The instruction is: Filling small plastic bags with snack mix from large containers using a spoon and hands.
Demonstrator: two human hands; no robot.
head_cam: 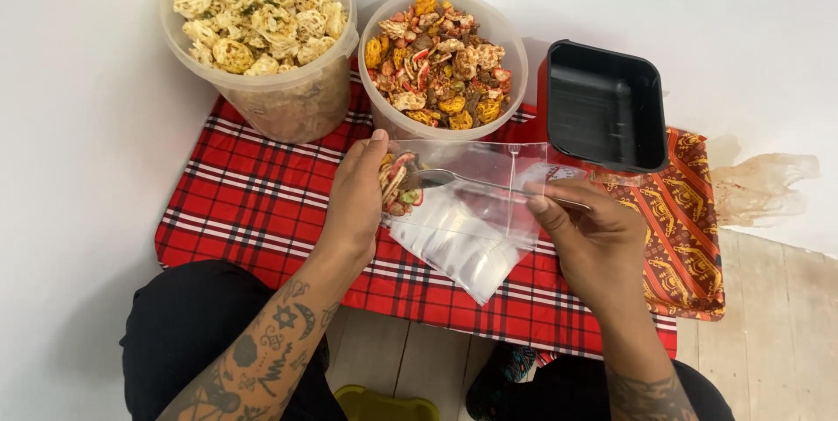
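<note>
Cloth (262, 203), red plaid, carries two tubs of snacks, the pale tub (262, 37) left of the mixed tub (443, 59). Just in front of the mixed tub, the left hand (356, 203) pinches open a clear bag (463, 220) holding some mix. The right hand (594, 242) grips a spoon (454, 180), bowl at the bag's mouth.

A white wall (78, 124) rises behind and left of the red plaid cloth (253, 203). Pale wooden floorboards (777, 334) lie right of and below it, evenly lit.
</note>
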